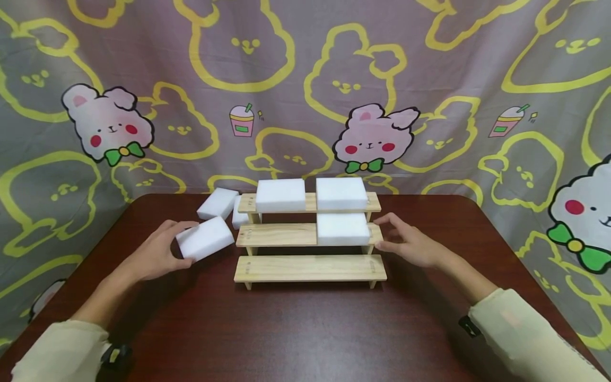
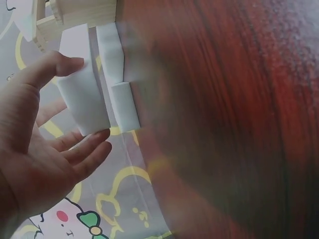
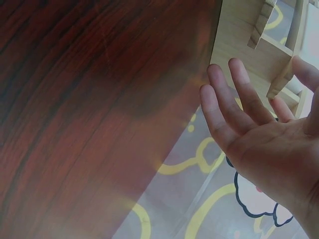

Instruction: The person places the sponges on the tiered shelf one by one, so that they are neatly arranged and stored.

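Note:
My left hand (image 1: 159,250) grips a white foam block (image 1: 206,239) between thumb and fingers, tilted and raised left of a three-step wooden stand (image 1: 310,269). The left wrist view shows the thumb on one face of this block (image 2: 82,87) and fingertips at its lower edge. At the stand's right side, my right hand (image 1: 416,245) holds the end of the middle step, thumb at the front and index finger behind; its other fingers extend loosely. Two white blocks (image 1: 280,194) lie on the top step, and another white block (image 1: 342,229) lies on the middle step's right half.
Behind the held block, one loose white block (image 1: 217,203) lies on the dark red-brown table (image 1: 305,334). Another white block (image 1: 240,213) is partly hidden by the stand's left end. A patterned curtain (image 1: 286,106) hangs just past the table's far edge.

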The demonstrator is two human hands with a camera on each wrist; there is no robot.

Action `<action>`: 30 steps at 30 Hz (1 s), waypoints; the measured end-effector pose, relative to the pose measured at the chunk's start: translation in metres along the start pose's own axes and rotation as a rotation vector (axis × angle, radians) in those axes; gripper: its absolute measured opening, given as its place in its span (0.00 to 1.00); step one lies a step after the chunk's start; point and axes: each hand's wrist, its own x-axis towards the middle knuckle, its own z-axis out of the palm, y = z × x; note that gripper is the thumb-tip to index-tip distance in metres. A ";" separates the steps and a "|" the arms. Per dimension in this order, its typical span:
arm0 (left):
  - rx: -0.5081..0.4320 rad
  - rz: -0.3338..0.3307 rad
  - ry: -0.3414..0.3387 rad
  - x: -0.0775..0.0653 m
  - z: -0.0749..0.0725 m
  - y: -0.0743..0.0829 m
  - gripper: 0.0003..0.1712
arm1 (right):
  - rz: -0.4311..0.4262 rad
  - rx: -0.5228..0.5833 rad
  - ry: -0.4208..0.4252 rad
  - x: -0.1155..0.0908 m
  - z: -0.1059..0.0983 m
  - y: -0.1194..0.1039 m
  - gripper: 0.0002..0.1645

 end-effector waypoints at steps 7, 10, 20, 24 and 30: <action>-0.048 -0.018 0.053 -0.002 -0.005 0.001 0.46 | 0.001 -0.005 -0.001 0.001 0.000 0.002 0.29; -0.060 -0.026 0.070 -0.003 -0.008 0.001 0.46 | -0.001 -0.003 -0.003 0.001 0.000 0.002 0.29; -0.066 0.047 0.179 -0.006 -0.016 0.001 0.45 | 0.017 0.014 -0.006 0.001 -0.001 0.000 0.29; -0.074 0.073 0.205 -0.006 -0.019 0.003 0.45 | 0.017 0.024 -0.010 0.000 -0.001 -0.001 0.30; -0.081 0.087 0.219 -0.008 -0.020 0.004 0.46 | 0.030 0.074 -0.027 -0.001 0.000 -0.001 0.31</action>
